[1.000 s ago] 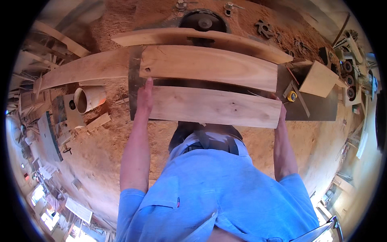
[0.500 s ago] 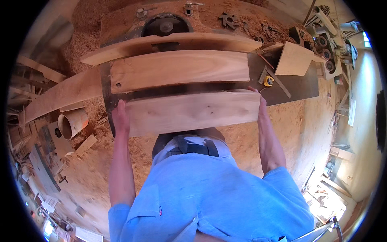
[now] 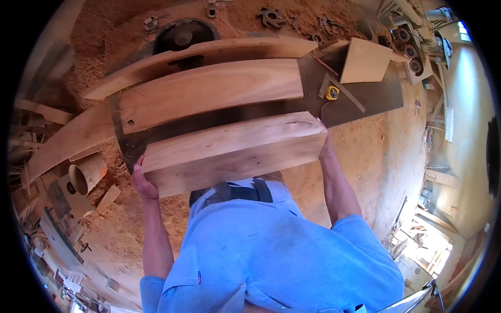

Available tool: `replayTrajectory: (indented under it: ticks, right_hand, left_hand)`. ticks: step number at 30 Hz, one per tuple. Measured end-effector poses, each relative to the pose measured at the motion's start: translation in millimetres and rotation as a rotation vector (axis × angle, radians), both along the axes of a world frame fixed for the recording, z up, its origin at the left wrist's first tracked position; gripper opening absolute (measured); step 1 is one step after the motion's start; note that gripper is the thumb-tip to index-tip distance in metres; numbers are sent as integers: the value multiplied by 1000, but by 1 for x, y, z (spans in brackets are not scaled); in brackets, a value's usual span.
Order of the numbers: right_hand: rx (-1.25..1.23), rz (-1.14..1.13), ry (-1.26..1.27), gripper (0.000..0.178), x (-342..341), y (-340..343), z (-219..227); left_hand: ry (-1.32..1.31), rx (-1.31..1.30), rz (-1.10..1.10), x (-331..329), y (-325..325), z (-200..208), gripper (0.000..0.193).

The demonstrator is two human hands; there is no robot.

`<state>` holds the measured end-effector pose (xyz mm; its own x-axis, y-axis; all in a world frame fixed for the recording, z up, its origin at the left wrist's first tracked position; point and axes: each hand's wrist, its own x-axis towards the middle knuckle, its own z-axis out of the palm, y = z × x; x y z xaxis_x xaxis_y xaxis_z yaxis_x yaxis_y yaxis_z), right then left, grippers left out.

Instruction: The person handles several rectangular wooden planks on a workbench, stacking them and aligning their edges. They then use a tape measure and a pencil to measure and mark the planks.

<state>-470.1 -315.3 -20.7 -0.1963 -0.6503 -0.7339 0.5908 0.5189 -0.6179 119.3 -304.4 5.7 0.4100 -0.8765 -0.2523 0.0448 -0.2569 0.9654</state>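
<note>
A thick wooden beam (image 3: 235, 148) is held between my two hands in front of my waist, its top and near faces both showing. My left hand (image 3: 143, 180) grips its left end, and my right hand (image 3: 323, 143) is closed on its right end. The beam tilts slightly, right end higher in the picture. Just beyond it, a second wooden piece (image 3: 214, 91) with a knot near its left end lies on the dark machine table (image 3: 376, 101). Behind that piece stands a long wooden fence board (image 3: 224, 49) with a notch at its middle.
A round dark machine part (image 3: 182, 36) sits behind the fence amid wood shavings. To the right lie a yellow tape measure (image 3: 332, 93), a square (image 3: 347, 96) and a flat wooden panel (image 3: 365, 61). Cutter heads (image 3: 272, 18) rest at the back; a bucket (image 3: 87, 175) lies on the left.
The beam has rolled so that its top face now shows along with the near face, and its left end has dropped lower. The whole view has shifted slightly.
</note>
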Motion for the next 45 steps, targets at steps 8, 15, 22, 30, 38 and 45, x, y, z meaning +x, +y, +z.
replayTrajectory:
  ticks: [8,15,22,30,38,45]
  right_hand:
    - [-20,-26,31,42,3,14,-3]
    - [-33,23,175,41,2,11,13]
    - [-54,18,229,40,-3,15,26]
    - [-83,-57,249,40,6,18,25]
    - [-153,8,150,38,7,7,7]
    - [-137,84,273,38,25,-20,28]
  left_hand:
    - [59,-24,78,0,25,-14,57]
    - [30,-143,149,18,36,-54,53]
    - [-204,-101,41,0,22,-1,48]
    - [-108,-45,78,2,20,-18,54]
    - [-41,-3,77,6,8,-17,57]
    - [149,-70,167,27,0,-43,61]
